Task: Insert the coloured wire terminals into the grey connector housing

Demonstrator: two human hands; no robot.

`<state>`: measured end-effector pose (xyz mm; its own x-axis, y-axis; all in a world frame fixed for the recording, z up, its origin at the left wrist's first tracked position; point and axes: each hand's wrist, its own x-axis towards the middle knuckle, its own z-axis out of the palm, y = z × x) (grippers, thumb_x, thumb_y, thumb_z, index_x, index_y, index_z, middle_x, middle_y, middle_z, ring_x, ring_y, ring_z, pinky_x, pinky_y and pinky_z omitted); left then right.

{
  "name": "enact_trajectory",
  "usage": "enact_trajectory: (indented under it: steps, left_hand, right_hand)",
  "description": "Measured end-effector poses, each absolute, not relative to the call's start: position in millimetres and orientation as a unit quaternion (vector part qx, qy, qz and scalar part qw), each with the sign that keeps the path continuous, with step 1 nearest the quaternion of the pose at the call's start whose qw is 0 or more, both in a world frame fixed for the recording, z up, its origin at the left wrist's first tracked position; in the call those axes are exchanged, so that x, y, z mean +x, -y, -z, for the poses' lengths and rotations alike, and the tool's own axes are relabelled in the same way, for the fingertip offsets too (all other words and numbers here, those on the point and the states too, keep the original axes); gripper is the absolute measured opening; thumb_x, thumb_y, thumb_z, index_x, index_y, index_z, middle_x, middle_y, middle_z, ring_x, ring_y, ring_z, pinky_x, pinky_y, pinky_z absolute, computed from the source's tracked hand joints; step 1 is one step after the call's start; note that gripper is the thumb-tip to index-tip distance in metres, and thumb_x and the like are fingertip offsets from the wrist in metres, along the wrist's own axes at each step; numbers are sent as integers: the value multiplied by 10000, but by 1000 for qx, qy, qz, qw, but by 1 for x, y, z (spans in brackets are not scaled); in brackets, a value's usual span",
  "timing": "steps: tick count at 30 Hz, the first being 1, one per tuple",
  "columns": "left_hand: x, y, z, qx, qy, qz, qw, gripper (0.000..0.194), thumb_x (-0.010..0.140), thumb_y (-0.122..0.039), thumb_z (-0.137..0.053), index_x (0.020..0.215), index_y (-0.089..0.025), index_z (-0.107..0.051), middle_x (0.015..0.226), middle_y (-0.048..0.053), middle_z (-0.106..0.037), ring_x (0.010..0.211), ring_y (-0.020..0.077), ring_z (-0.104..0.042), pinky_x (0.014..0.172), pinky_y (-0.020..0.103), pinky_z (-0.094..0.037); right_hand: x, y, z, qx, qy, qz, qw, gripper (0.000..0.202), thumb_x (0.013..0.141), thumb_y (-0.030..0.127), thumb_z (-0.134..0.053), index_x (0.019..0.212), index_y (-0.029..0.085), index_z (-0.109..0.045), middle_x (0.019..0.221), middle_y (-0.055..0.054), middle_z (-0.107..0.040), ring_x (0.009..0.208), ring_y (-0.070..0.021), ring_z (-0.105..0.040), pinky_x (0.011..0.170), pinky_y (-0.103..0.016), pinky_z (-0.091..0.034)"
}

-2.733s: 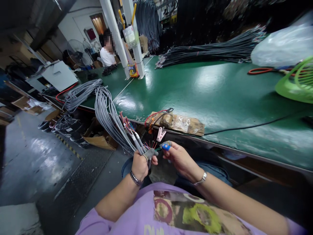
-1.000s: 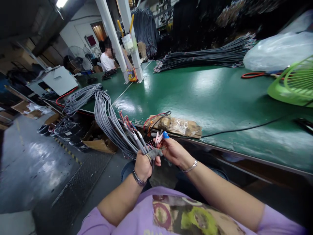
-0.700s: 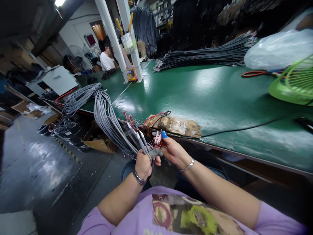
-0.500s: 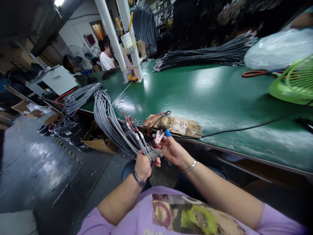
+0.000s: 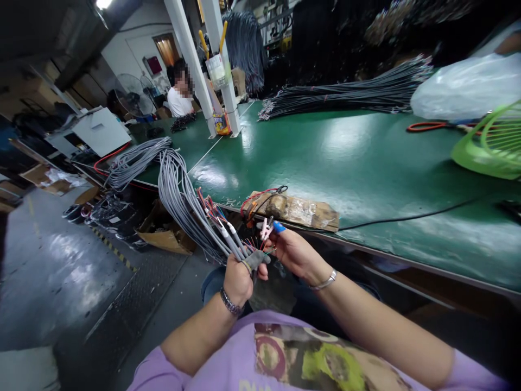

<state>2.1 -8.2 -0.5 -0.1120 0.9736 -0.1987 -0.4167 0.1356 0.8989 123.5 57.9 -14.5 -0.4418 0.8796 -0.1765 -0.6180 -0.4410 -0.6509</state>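
My left hand point(image 5: 239, 279) is closed around the ends of several grey cables point(image 5: 177, 179), its thumb wearing a grey finger cover. Thin coloured wires point(image 5: 251, 244) fan out of the cable ends just past that thumb. My right hand point(image 5: 296, 251), with a blue cover on its thumb tip, is closed beside these wires. A small pale pink two-pronged tool point(image 5: 266, 229) sticks up at its fingers; its exact kind is unclear. The right fingertips are close to the wire ends, and whether they pinch any wire is partly hidden.
At the edge of the green table point(image 5: 309, 157) lies a taped wooden board point(image 5: 301, 210) with a black cord point(image 5: 391, 218). Black cables point(image 5: 345, 95), a plastic bag point(image 5: 459, 89) and a green fan point(image 5: 488, 146) are further back. A person point(image 5: 179, 95) sits beyond the white posts.
My right hand has shifted slightly right and down, with its wrist further from the left hand. The pink tool has turned a little. The left hand keeps its hold on the cables.
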Motion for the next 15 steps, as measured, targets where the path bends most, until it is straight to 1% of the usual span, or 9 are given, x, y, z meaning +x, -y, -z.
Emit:
enact_trajectory:
  steps: [4, 7, 11, 15]
  left_hand:
    - [5, 5, -2, 306, -466, -585, 588, 304, 613, -388, -755, 583, -130, -596, 424, -9, -555, 354, 84, -474, 375, 205, -395]
    - [8, 2, -2, 308, -477, -582, 582, 324, 614, -414, -751, 592, -126, -603, 440, -3, -564, 363, 81, -473, 381, 207, -391]
    - [9, -1, -1, 304, -487, -584, 574, 333, 599, -423, -758, 602, -124, -611, 440, -5, -561, 370, 80, -474, 383, 205, -392]
    - [8, -1, -1, 303, -479, -591, 574, 314, 613, -409, -751, 611, -128, -611, 470, 1, -582, 380, 82, -480, 380, 205, -395]
  right_hand:
    - [119, -59, 21, -268, 266, -791, 482, 342, 740, 507, -677, 753, 166, -674, 709, -35, -631, 590, -119, -512, 532, -242, -443]
    - [114, -62, 24, -267, 281, -780, 491, 380, 726, 549, -671, 712, 169, -669, 733, -48, -640, 583, -123, -493, 521, -249, -427]
    - [112, -64, 28, -262, 296, -773, 495, 415, 718, 595, -651, 711, 180, -675, 692, -38, -618, 560, -123, -466, 532, -259, -421]
    - [112, -62, 29, -321, 381, -671, 549, 493, 768, 647, -546, 640, 188, -668, 594, -14, -562, 535, -116, -415, 529, -255, -377]
